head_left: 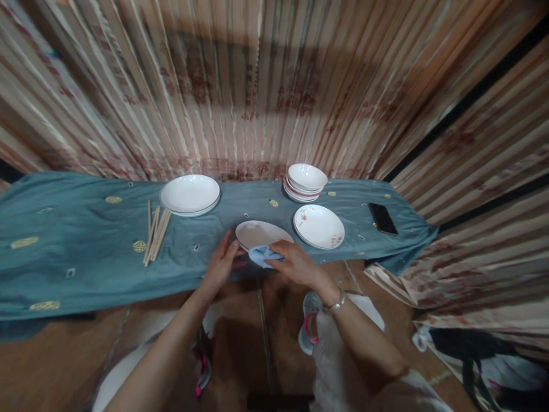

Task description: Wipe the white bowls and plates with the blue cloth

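A white plate [261,232] is in front of me at the table's near edge. My left hand [221,262] grips its left rim, the thumb near the top and the fingers around the side. In my right hand [297,262] is a bunched light-blue cloth [259,256], pressed against the plate's near rim. The cloth and right fingers cover part of that rim. I cannot tell whether the plate rests on the table or is slightly lifted.
On the teal tablecloth [98,246], stacked white plates [190,193] and several wooden chopsticks [156,234] are on the left. Stacked bowls [307,177], flower-patterned plates [319,226] and a black phone [383,218] are on the right. A pleated curtain [240,86] hangs behind.
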`<state>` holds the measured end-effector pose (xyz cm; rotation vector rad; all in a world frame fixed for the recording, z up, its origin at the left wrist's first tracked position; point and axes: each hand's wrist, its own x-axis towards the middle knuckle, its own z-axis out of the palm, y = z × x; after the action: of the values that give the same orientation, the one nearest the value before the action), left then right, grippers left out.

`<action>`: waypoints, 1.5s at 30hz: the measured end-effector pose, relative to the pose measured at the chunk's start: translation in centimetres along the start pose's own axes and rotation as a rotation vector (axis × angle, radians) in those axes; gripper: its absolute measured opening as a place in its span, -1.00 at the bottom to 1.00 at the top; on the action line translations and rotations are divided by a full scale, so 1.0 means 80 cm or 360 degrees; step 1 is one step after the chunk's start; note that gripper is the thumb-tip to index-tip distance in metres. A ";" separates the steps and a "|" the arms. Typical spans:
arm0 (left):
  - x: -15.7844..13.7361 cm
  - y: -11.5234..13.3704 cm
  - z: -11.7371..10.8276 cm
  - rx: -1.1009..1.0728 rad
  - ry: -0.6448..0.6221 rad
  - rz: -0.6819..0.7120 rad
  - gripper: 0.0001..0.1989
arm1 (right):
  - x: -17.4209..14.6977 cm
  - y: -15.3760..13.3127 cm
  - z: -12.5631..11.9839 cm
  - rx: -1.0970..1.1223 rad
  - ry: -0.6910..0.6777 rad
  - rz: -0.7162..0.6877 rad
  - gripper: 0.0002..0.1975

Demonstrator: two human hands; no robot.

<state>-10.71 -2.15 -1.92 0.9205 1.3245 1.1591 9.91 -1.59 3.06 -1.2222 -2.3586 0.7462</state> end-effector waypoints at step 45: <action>0.014 0.043 0.021 -0.0665 0.0078 0.0323 -0.70 | 0.097 -0.006 0.060 -0.0496 0.1015 -0.0213 -0.47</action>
<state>-9.50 -0.09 1.27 0.7317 0.9865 1.5528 2.68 3.29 0.30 -1.1780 -2.0194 -0.0704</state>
